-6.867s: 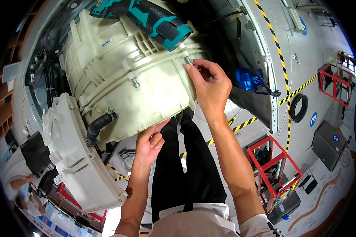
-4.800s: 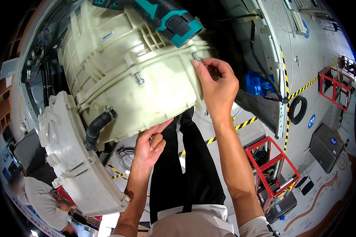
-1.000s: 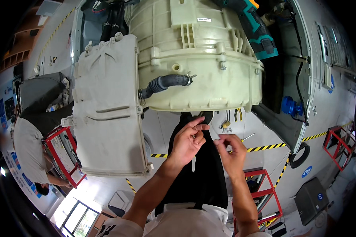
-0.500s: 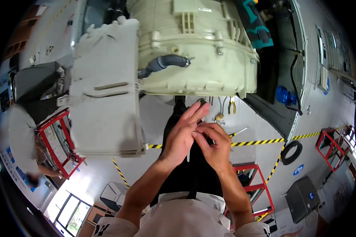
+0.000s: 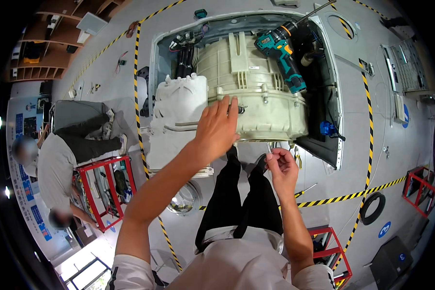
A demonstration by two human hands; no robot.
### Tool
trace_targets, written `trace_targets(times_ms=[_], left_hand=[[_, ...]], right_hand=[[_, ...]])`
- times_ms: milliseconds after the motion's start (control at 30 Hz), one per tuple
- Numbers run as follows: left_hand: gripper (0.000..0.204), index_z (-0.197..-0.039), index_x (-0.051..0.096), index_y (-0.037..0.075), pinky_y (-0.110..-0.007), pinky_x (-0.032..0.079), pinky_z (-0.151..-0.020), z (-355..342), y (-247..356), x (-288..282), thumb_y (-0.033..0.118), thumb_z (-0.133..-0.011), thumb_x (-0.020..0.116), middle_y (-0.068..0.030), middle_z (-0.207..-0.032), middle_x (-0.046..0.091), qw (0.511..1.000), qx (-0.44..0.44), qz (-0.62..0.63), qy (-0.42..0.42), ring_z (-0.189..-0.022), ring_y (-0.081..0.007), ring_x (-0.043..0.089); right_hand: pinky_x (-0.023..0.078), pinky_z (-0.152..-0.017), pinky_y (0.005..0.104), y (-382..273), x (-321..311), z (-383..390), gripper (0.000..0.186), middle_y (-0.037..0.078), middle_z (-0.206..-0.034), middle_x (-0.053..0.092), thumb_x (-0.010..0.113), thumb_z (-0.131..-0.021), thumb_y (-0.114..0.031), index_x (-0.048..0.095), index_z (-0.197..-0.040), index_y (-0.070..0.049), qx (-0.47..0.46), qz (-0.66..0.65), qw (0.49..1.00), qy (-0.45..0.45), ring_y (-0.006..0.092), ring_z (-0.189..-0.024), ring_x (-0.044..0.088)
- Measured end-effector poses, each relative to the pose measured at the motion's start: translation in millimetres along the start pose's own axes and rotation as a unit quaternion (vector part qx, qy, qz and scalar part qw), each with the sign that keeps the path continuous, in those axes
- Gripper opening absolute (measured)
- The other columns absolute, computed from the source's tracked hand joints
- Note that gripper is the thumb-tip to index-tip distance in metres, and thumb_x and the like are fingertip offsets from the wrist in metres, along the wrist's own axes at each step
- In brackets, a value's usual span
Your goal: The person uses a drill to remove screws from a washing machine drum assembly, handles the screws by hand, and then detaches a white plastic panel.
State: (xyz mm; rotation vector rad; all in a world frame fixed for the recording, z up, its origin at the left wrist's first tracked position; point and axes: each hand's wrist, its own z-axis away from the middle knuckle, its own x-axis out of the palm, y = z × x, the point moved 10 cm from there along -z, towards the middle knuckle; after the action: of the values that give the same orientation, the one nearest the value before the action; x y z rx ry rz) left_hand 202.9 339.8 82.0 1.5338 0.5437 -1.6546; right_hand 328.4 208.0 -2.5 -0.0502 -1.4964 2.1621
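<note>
The cream plastic tub (image 5: 249,96) lies in an opened white cabinet (image 5: 333,96) on the floor. The left hand (image 5: 216,128) reaches over the tub's near rim, fingers spread, gripping nothing. The right hand (image 5: 281,166), just below the tub, pinches something small, perhaps a screw. A teal drill (image 5: 281,54) rests on the tub. At far left another person (image 5: 58,159) crouches by a red rack (image 5: 99,191).
</note>
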Motion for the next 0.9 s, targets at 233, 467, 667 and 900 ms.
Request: trace_targets(times_ms=[233,467,667,900], left_hand=[[0.096,-0.141,0.018,0.003,-0.051,0.031,-0.096,9,-29,56,0.006,-0.062,0.074,-0.0160,-0.130,0.038,0.982,0.006,-0.137,-0.126,-0.106,-0.0319,0.049],[0.082,-0.139,0.025,0.005,-0.048,0.030,-0.096,7,-27,43,-0.008,-0.065,0.060,-0.0118,-0.128,0.040,0.981,0.035,-0.058,-0.181,-0.113,-0.0299,0.046],[0.060,-0.117,0.051,0.010,-0.039,0.031,-0.092,13,-41,-25,-0.012,-0.060,0.051,-0.0091,-0.116,0.047,0.971,0.148,0.111,-0.150,-0.111,-0.0287,0.045],[0.030,-0.084,0.059,0.011,-0.039,0.033,-0.090,25,-33,-38,-0.010,-0.063,0.052,-0.0068,-0.104,0.049,0.960,0.231,0.056,-0.146,-0.101,-0.0284,0.046]], right_hand=[[0.044,-0.059,0.0198,2,-18,3,0.019,0.000,-0.075,0.055,0.060,-0.087,-0.010,0.056,-0.103,0.000,0.009,-0.001,0.997,0.073,0.0065,-0.068,0.053],[0.041,-0.057,0.0192,28,-2,-1,0.025,-0.001,-0.073,0.054,0.064,-0.085,-0.013,0.056,-0.105,-0.001,0.041,-0.029,0.994,0.098,0.0059,-0.065,0.051],[0.040,-0.057,0.0177,30,27,-13,0.020,-0.003,-0.074,0.057,0.068,-0.082,-0.011,0.063,-0.097,0.002,0.032,-0.029,0.992,0.115,0.0040,-0.065,0.051],[0.048,-0.062,0.0258,19,86,-35,0.021,0.012,-0.081,0.065,0.067,-0.079,-0.009,0.066,-0.098,0.001,-0.108,0.138,0.979,0.103,0.0163,-0.067,0.062]])
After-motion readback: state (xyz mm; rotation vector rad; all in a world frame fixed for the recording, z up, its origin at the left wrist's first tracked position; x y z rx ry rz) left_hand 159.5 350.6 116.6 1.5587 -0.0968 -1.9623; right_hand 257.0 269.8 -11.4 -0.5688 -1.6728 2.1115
